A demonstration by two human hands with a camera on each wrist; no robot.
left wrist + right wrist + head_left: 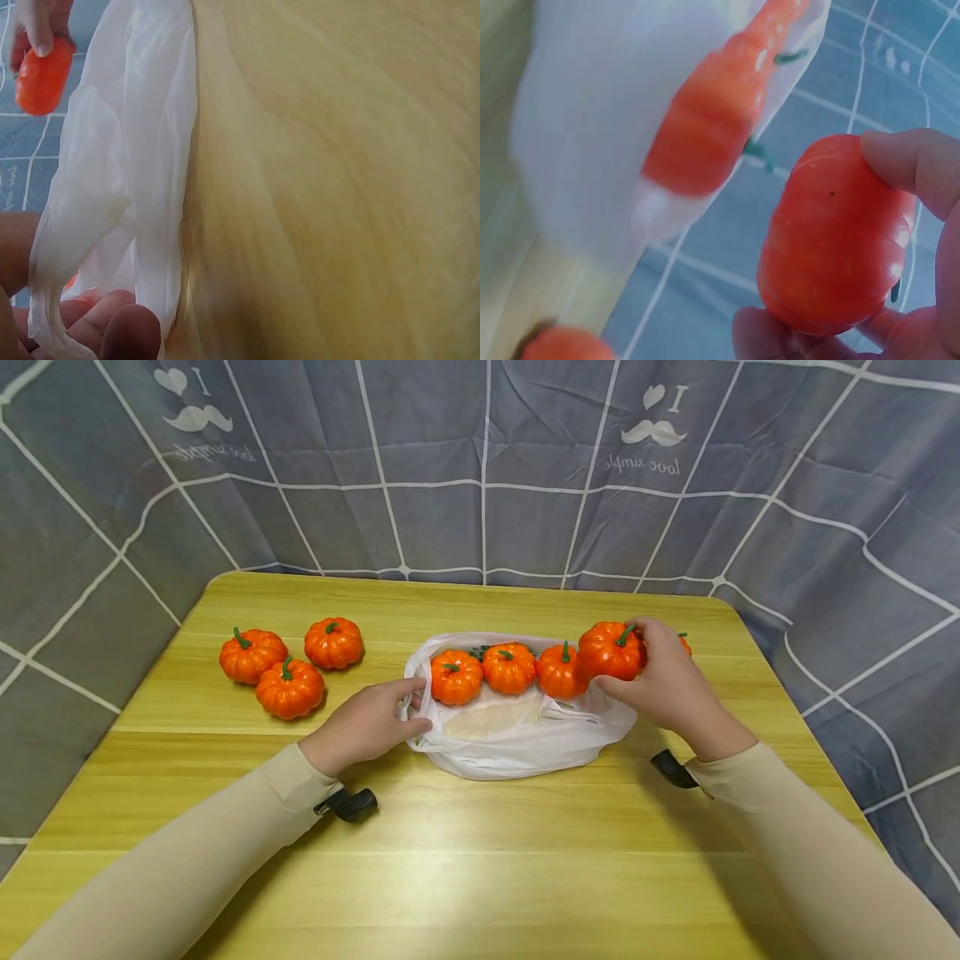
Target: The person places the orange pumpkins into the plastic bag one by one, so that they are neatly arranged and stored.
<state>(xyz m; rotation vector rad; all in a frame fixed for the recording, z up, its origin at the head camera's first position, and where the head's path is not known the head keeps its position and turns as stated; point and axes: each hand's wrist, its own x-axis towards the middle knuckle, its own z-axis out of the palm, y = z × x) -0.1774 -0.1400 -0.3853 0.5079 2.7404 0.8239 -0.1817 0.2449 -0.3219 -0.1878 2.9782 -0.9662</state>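
A white plastic bag lies on the table, its mouth spread. Three small orange pumpkins sit in a row along it: a left one, a middle one and a right one. At the bag's left end my left hand grips the edge, the plastic running between thumb and fingers in the left wrist view. My right hand holds another pumpkin by its sides, raised at the bag's right end and overlapping the right pumpkin in the head view.
Three more pumpkins stand left of the bag: one at the rear left, one in front and one further right. Another pumpkin shows partly behind my right hand. A grey checked curtain surrounds the wooden table.
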